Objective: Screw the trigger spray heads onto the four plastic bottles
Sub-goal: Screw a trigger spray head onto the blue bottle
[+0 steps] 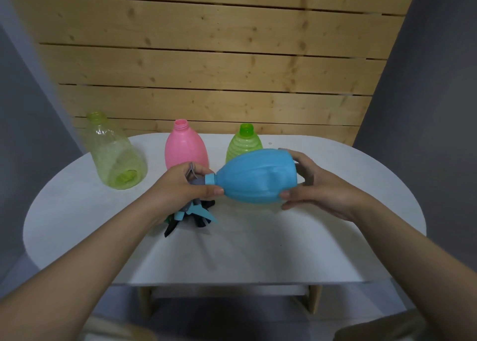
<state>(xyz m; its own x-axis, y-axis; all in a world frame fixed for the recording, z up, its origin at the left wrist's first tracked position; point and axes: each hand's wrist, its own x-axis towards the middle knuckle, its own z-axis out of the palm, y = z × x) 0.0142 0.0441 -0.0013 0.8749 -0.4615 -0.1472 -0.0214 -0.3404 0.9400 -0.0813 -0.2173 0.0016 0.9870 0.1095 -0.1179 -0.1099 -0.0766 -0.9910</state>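
Right hand (313, 186) cups the base of the blue bottle (258, 176), fingers spread around its fat end, thumb underneath. Bottle is held sideways in the air over the table (348, 237), neck pointing to the left hand (180, 186). Left hand is closed on a grey spray head (194, 176) right at the blue neck; most of the head is hidden by the fingers, so can't tell if the threads have caught yet. Step looks like the first head going on, none of the four done.

Landmark = blue bottle. Behind it, partly hidden: green bottle (244, 144), upright, open neck. Behind and left of it: pink bottle (185, 147), upright, open. Further left: clear bottle (113, 152), upright, open, near the table edge. Just below the blue neck, on the table: pile of loose heads (191, 218), blue and dark parts, count unclear.

Handling guess: bottles look empty, so light and easy to tip; thin plastic walls likely flex if squeezed hard. Smooth surface could spin in the palm, though the blue one has ribs that help. Best hold is low on the body or by the shoulder, with the other hand turning the head at its collar, not the trigger lever. Risk: cross-threading if the head sits tilted.
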